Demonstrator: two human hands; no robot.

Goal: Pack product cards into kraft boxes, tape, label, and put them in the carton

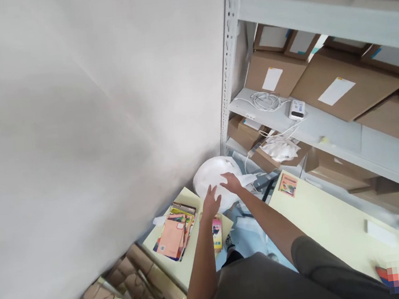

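Right of the stacked booklets point(175, 235), low in the frame's centre, the left hand point(211, 203) spreads its fingers, grasping nothing. The white bundle point(208, 173) lies just beyond; over it, the right hand point(232, 184) is likewise unclenched, contact unclear.

The white bag point(207, 172) looks like thin plastic — the boxes point(367, 95) matt cardboard, the rack point(320, 8) smooth metal.

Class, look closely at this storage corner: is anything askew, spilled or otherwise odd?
No spill or damage shows. Slightly untidy: the colourful paper booklets are piled askew on the pale yellow tabletop, and crumpled white material bulges from an open brown cardboard box.
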